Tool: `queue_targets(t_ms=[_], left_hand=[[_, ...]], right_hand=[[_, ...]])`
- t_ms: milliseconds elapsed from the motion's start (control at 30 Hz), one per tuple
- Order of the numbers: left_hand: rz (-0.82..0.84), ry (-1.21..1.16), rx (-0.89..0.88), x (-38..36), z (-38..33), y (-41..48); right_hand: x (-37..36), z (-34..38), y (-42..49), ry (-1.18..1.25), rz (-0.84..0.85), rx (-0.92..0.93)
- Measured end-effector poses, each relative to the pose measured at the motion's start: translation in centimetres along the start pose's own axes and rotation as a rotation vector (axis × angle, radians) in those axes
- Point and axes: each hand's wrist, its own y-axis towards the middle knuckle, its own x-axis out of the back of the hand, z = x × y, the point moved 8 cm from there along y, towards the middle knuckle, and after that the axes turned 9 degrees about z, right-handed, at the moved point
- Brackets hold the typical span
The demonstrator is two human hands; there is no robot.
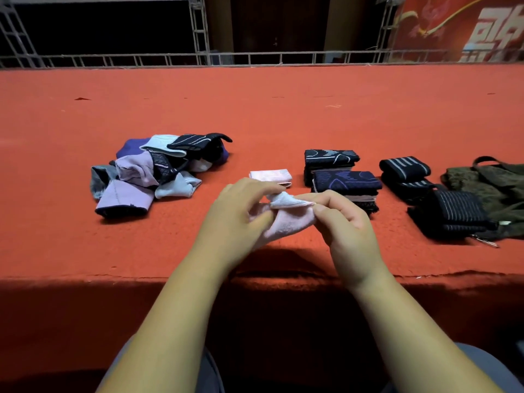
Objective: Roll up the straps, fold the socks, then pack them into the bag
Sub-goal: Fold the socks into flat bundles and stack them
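the pink sock [286,222] sagged between the fingers [255,188] of the left hand [235,217] and right hand [343,222], both pinching it above the tabletop [283,109]; it looked light and limp, best taken by the folded edge.

The only writing in view stood on the red banner [465,26] at the far upper right, behind the metal railing [255,56]. It bore large white Chinese characters [494,35], blurred and cut off by the frame's edge, so they could not be read with certainty. A pink emblem [429,17] on the same banner was too soft to make out. A small white tag [505,222] on the olive bag [490,185] was too small to read.
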Motion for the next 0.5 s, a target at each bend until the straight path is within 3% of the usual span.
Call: queue_targets(t_ms=[100, 267, 500], left_hand=[[-0.127, -0.085, 0.056, 1.0, -0.7, 0.3], [-0.258, -0.293, 0.229, 2.1, -0.7, 0.5], [-0.150, -0.676, 0.330, 0.9, 1.3, 0.8]], right_hand=[[0.1, 0.1, 0.4, 0.012, -0.062, 0.003], [-0.8, -1.4, 0.8, -0.060, -0.084, -0.178], [-0.4, -1.5, 0.8, 0.080, -0.033, -0.265]])
